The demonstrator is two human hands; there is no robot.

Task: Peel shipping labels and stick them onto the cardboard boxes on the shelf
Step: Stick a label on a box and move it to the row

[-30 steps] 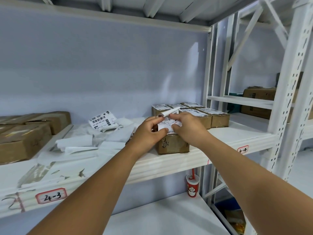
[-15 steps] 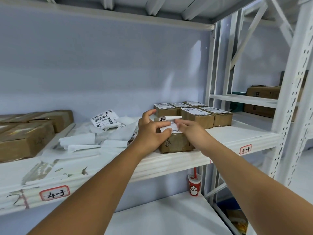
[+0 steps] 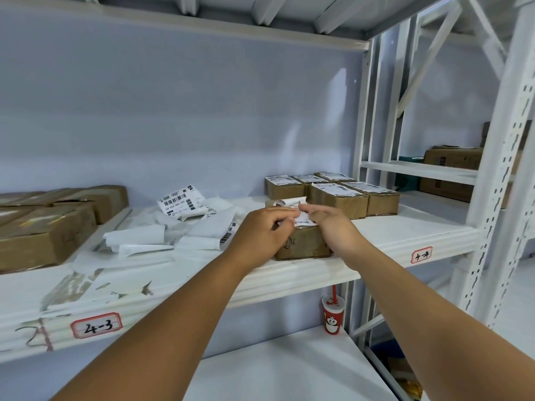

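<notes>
Cardboard box point(image 3: 304, 244) at the front of the shelf point(image 3: 419, 227) now has the label point(image 3: 291, 202) on its top face. A second ago both hands held that label up in the air above the box; half a second ago it had come down, and now it lies across the top.

The left hand point(image 3: 260, 233) has a narrow grip, with curled fingers and thumb pinching the label's near left edge. The right hand point(image 3: 330, 227) holds nothing; its fingers are nearly straight and rest on the right part of the label and the box top. Only the far end of the label is not down: it curls up off the cardboard in a small roll.

So I judge the peeling for this box done and the sticking about half done. What seems left is to smooth from the near edge to the far one, so that the curl flattens without a crease or a trapped bubble.

Just behind stand five boxes point(image 3: 337, 196) that already wear labels. To the left lies a paper pile point(image 3: 179, 227) of loose labels and backing strips, and beyond it brown boxes point(image 3: 43, 227) with bare tops.
</notes>
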